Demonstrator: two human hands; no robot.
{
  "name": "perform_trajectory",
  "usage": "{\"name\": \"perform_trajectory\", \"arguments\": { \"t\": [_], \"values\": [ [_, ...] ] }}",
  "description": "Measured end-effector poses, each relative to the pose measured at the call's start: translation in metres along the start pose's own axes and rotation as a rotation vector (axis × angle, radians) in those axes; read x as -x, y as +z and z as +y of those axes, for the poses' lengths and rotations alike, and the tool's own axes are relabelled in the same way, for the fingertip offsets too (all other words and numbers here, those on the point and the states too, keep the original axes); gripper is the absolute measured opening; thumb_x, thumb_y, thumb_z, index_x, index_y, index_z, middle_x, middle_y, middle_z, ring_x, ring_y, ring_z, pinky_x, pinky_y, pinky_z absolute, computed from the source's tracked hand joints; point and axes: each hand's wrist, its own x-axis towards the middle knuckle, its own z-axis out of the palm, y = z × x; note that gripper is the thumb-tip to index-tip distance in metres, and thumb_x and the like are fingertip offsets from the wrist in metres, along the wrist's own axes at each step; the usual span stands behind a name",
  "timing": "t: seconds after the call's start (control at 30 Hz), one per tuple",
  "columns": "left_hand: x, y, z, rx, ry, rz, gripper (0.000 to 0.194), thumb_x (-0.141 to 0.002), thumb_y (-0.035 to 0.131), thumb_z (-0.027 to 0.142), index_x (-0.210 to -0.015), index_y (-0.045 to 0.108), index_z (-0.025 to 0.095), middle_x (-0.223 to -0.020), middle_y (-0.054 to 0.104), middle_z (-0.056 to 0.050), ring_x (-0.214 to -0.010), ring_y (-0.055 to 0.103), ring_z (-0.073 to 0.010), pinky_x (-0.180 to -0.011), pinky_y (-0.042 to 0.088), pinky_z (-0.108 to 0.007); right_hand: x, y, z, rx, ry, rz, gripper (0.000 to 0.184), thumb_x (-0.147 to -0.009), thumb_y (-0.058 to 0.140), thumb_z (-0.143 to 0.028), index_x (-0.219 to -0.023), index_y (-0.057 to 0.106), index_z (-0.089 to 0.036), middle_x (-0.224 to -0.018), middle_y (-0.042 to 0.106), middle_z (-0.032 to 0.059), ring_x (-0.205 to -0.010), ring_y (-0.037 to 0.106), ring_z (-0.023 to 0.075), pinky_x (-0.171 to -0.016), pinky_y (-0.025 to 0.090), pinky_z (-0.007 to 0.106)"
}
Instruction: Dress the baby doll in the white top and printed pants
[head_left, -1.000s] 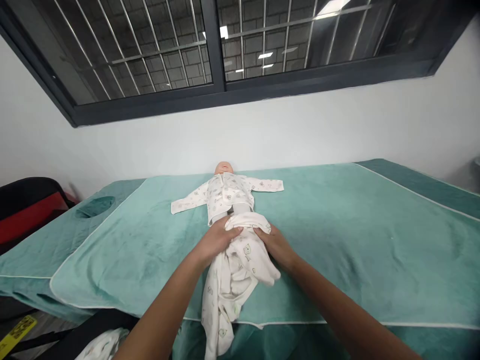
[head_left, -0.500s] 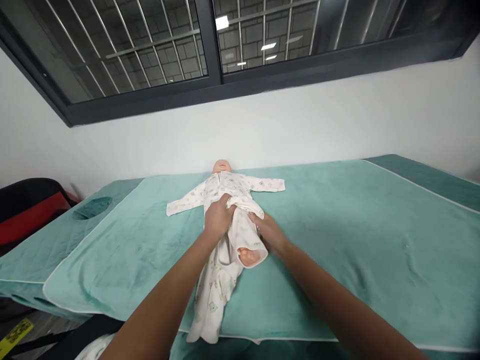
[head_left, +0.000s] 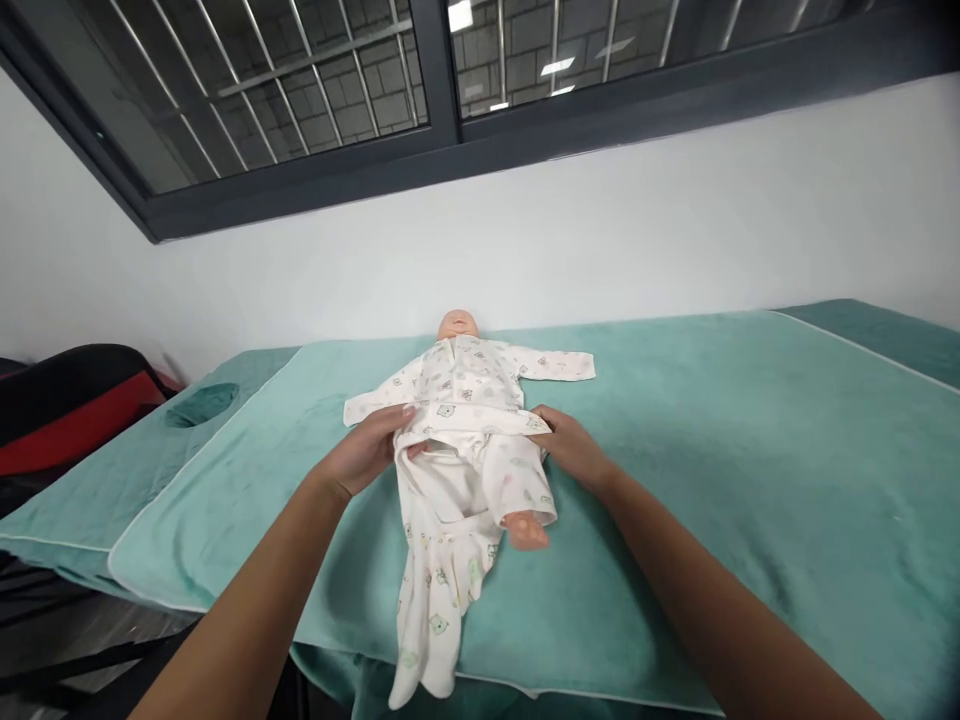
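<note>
A baby doll (head_left: 458,323) lies on its back, head toward the wall, in a white printed long-sleeved top (head_left: 469,372). White printed baby pants (head_left: 457,560) cover its lower body. My left hand (head_left: 369,447) pinches the waistband at its left end, thumb on top and fingers inside the cloth. At the opposite end my right hand (head_left: 574,448) grips the waistband between thumb and fingers. One bare doll foot (head_left: 527,531) sticks out of the right-hand leg opening. The other pant leg trails flat toward the front edge; the doll's other leg is hidden.
A teal velvety cover (head_left: 690,480) spreads over the bed, which has a face hole (head_left: 202,405) at the left. Behind it rise a white wall (head_left: 337,270) and a dark-framed window (head_left: 442,140) with bars. A black and red chair (head_left: 82,420) stands at the far left.
The doll's foot has come out through one pant leg. The waistband has moved up toward the top and is stretched wider, as my hands have moved apart.
</note>
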Motion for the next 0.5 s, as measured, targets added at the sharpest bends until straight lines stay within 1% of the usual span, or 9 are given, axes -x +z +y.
{"name": "perform_trajectory", "arguments": {
  "t": [0.03, 0.1, 0.17, 0.23, 0.27, 0.3, 0.37, 0.43, 0.5],
  "values": [
    [0.003, -0.002, -0.004, 0.017, -0.029, -0.03, 0.027, -0.073, 0.07, 0.036, -0.087, 0.072, 0.013, -0.083, 0.072, -0.011, -0.079, 0.064, -0.026, -0.077, 0.046, -0.035, 0.001, -0.001, -0.003, 0.009, -0.014, -0.041, 0.015, -0.073, 0.06, -0.032, -0.081, 0.06, -0.02, -0.083, 0.063, -0.0001, -0.084, 0.056, 0.021, -0.075, 0.043, 0.031],
    [0.008, 0.001, -0.013, 0.01, -0.104, -0.141, 0.032, -0.073, 0.071, 0.033, -0.099, 0.071, 0.014, -0.098, 0.071, -0.011, -0.091, 0.064, -0.027, -0.082, 0.046, -0.035, 0.004, -0.001, -0.015, 0.029, -0.091, -0.066, 0.02, -0.071, 0.065, -0.032, -0.087, 0.062, -0.021, -0.1, 0.062, 0.0034, -0.101, 0.054, 0.0243, -0.084, 0.044, 0.034],
    [0.009, 0.011, -0.019, 0.017, -0.078, -0.153, 0.032, -0.073, 0.071, 0.033, -0.1, 0.069, 0.015, -0.101, 0.07, -0.01, -0.094, 0.063, -0.0264, -0.084, 0.045, -0.035, 0.007, 0.004, -0.034, 0.023, -0.171, -0.063, 0.033, -0.073, 0.067, -0.036, -0.103, 0.061, -0.024, -0.12, 0.056, 0.0055, -0.117, 0.047, 0.0255, -0.093, 0.041, 0.035],
    [0.008, 0.025, -0.019, -0.013, -0.01, -0.133, 0.031, -0.074, 0.07, 0.037, -0.097, 0.069, 0.016, -0.097, 0.07, -0.007, -0.09, 0.063, -0.0245, -0.081, 0.045, -0.033, 0.006, 0.013, -0.057, 0.022, -0.191, -0.095, 0.043, -0.077, 0.065, -0.041, -0.117, 0.057, -0.027, -0.129, 0.052, 0.0047, -0.12, 0.046, 0.0245, -0.097, 0.039, 0.036],
    [0.007, 0.031, -0.017, -0.049, 0.034, -0.111, 0.029, -0.074, 0.069, 0.038, -0.094, 0.069, 0.016, -0.092, 0.069, -0.006, -0.086, 0.062, -0.023, -0.078, 0.045, -0.032, 0.004, 0.018, -0.07, 0.04, -0.179, -0.12, 0.043, -0.079, 0.064, -0.043, -0.119, 0.055, -0.028, -0.126, 0.054, 0.004, -0.116, 0.049, 0.0241, -0.095, 0.04, 0.036],
    [0.005, 0.037, -0.014, -0.094, 0.082, -0.085, 0.027, -0.074, 0.068, 0.039, -0.089, 0.068, 0.016, -0.087, 0.068, -0.004, -0.082, 0.061, -0.0213, -0.074, 0.045, -0.03, 0.0, 0.023, -0.081, 0.073, -0.171, -0.143, 0.041, -0.08, 0.063, -0.044, -0.116, 0.056, -0.028, -0.12, 0.057, 0.0034, -0.11, 0.052, 0.0237, -0.091, 0.042, 0.035],
    [0.002, 0.045, -0.005, -0.174, 0.179, -0.039, 0.023, -0.076, 0.066, 0.038, -0.08, 0.067, 0.015, -0.077, 0.064, -0.002, -0.076, 0.057, -0.0183, -0.07, 0.042, -0.028, -0.009, 0.029, -0.102, 0.151, -0.172, -0.21, 0.032, -0.079, 0.063, -0.046, -0.102, 0.061, -0.024, -0.101, 0.062, 0.0018, -0.093, 0.056, 0.0216, -0.079, 0.044, 0.032],
    [0.002, 0.044, 0.003, -0.208, 0.245, -0.027, 0.021, -0.076, 0.065, 0.036, -0.076, 0.065, 0.015, -0.075, 0.062, 0.0, -0.075, 0.055, -0.0168, -0.069, 0.041, -0.026, -0.018, 0.028, -0.115, 0.195, -0.157, -0.315, 0.027, -0.078, 0.064, -0.047, -0.084, 0.062, -0.021, -0.081, 0.06, -0.0005, -0.075, 0.054, 0.0172, -0.065, 0.042, 0.028],
    [0.003, 0.035, 0.008, -0.21, 0.219, -0.083, 0.019, -0.076, 0.066, 0.034, -0.082, 0.066, 0.016, -0.081, 0.063, -0.001, -0.079, 0.056, -0.0175, -0.071, 0.041, -0.027, -0.025, 0.021, -0.121, 0.179, -0.121, -0.395, 0.029, -0.076, 0.066, -0.047, -0.073, 0.059, -0.019, -0.069, 0.055, -0.0021, -0.063, 0.049, 0.0136, -0.056, 0.037, 0.025]
  ]
}}
